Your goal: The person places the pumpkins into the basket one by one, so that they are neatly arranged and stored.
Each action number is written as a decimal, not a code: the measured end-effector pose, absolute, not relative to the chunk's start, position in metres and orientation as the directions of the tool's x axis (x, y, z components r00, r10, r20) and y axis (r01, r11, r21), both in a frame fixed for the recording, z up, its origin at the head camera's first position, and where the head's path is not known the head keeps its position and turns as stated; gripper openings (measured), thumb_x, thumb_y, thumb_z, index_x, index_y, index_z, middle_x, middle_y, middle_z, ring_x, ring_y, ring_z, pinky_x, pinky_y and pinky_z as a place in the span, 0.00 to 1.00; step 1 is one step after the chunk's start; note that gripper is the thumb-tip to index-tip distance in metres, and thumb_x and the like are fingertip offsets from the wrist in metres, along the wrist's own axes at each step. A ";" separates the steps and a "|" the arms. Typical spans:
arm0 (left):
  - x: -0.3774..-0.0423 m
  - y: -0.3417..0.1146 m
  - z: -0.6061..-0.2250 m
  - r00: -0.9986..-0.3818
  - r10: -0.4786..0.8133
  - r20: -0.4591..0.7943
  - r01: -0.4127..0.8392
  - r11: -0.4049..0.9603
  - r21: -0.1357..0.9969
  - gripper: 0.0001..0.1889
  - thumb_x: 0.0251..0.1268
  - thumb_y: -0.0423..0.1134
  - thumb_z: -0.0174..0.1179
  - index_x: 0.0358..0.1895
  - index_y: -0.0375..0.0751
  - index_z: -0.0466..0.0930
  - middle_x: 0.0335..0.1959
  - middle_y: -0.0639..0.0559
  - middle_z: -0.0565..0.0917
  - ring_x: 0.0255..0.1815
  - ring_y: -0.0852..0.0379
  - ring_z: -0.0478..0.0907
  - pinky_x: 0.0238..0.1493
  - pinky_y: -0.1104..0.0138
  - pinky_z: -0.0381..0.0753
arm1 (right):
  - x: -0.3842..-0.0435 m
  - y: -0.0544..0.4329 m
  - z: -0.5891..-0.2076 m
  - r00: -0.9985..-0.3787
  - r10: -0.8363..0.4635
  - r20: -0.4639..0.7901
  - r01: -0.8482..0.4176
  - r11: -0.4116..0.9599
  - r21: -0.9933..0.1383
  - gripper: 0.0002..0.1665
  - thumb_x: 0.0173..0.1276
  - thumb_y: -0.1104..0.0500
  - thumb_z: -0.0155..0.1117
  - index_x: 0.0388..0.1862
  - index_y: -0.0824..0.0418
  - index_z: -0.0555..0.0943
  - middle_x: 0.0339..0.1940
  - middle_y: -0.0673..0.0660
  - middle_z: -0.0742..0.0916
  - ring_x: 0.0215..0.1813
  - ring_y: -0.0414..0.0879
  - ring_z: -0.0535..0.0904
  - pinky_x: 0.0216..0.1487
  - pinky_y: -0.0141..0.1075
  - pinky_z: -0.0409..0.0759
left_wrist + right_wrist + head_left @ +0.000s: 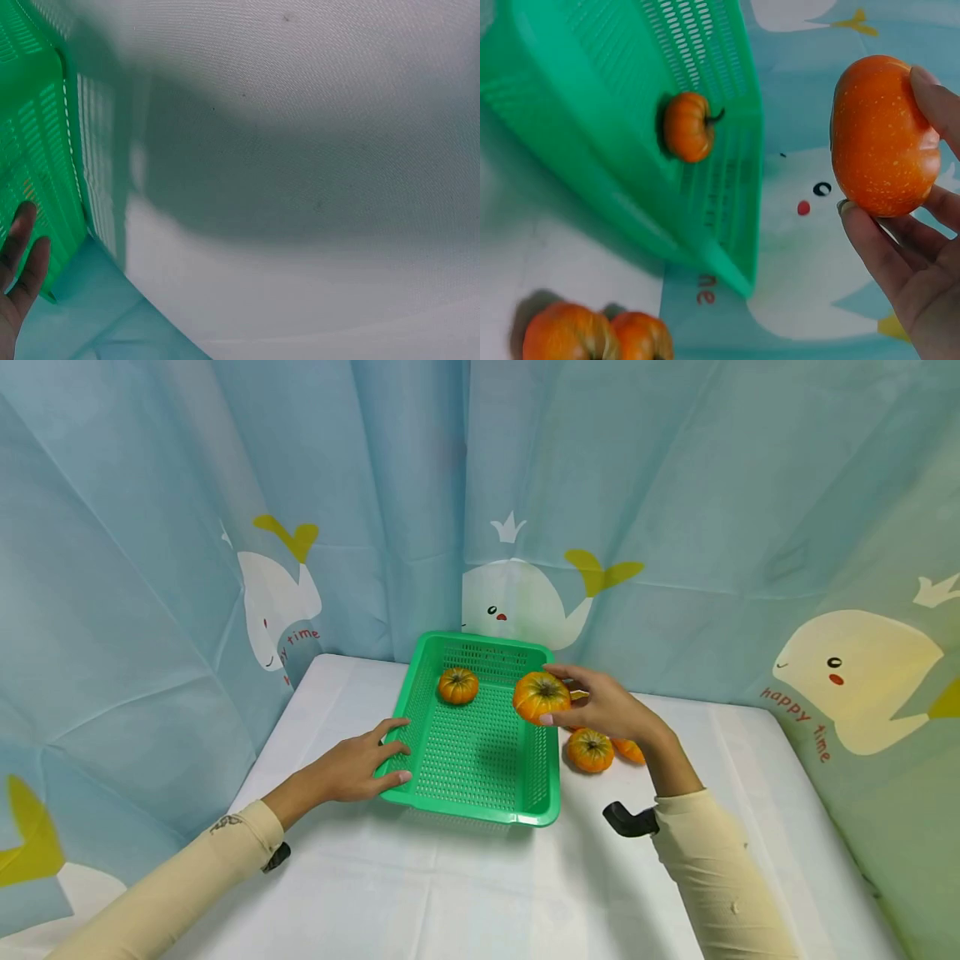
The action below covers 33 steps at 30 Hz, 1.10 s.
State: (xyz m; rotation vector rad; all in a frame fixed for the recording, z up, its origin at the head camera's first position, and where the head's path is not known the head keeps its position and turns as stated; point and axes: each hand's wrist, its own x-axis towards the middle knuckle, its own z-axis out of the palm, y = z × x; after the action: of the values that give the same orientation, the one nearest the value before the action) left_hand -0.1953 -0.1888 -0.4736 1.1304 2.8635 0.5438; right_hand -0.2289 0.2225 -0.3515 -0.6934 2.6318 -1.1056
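A green plastic basket point(472, 814) with slotted walls stands on the white table. One small orange pumpkin point(458, 686) lies inside it, near the far left corner. My right hand point(600, 702) grips another small pumpkin point(542, 697) between thumb and fingers, above the basket's right rim; the right wrist view shows this held pumpkin point(885, 135) from its smooth, speckled side. At the basket's left rim my left hand point(367, 764) rests with fingers spread and reaching over the edge. In the left wrist view, fingertips point(34, 274) show against the green wall.
Right of the basket, several more pumpkins point(589, 751) lie on the table point(465, 893), some partly hidden behind the right hand. A blue curtain point(420, 510) with printed whales hangs along the table's back and sides. Dark wrist mounts point(628, 820) stick out from the sleeves.
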 end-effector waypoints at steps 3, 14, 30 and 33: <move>-0.195 -0.189 -0.474 -0.737 0.666 0.113 0.661 0.677 0.322 0.26 0.75 0.61 0.52 0.60 0.45 0.80 0.78 0.43 0.60 0.48 0.51 0.85 0.45 0.57 0.83 | -0.235 0.212 -0.352 -0.865 -0.502 -0.011 -0.344 0.608 -0.716 0.50 0.60 0.47 0.77 0.77 0.56 0.65 0.70 0.61 0.77 0.68 0.60 0.75 0.62 0.54 0.78; -0.194 -0.188 -0.472 -0.742 0.662 0.109 0.657 0.685 0.314 0.26 0.75 0.61 0.52 0.60 0.45 0.80 0.78 0.44 0.59 0.49 0.49 0.84 0.45 0.57 0.82 | -0.264 0.179 -0.373 -0.878 -0.479 -0.009 -0.334 0.626 -0.704 0.49 0.59 0.46 0.78 0.76 0.57 0.68 0.72 0.60 0.74 0.66 0.60 0.74 0.63 0.54 0.76; -0.195 -0.188 -0.473 -0.741 0.664 0.101 0.656 0.683 0.321 0.25 0.75 0.60 0.51 0.60 0.45 0.80 0.78 0.44 0.59 0.48 0.50 0.85 0.43 0.58 0.82 | -0.292 0.143 -0.413 -0.882 -0.460 -0.100 -0.218 0.588 -0.779 0.45 0.59 0.53 0.78 0.72 0.59 0.68 0.70 0.65 0.74 0.68 0.61 0.72 0.64 0.52 0.75; -0.195 -0.188 -0.472 -0.741 0.664 0.098 0.655 0.684 0.320 0.25 0.75 0.60 0.51 0.60 0.45 0.80 0.78 0.44 0.59 0.49 0.50 0.84 0.44 0.57 0.82 | -0.295 0.138 -0.420 -0.881 -0.456 -0.123 -0.201 0.598 -0.776 0.45 0.59 0.53 0.78 0.73 0.59 0.68 0.71 0.66 0.73 0.69 0.61 0.71 0.66 0.53 0.74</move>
State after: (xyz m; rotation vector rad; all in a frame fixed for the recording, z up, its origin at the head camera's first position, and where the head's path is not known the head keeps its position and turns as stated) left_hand -0.1951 -0.1881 -0.4723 1.1203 2.8588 0.5283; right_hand -0.2946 0.1378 -0.4200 -0.5341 2.5191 -1.1678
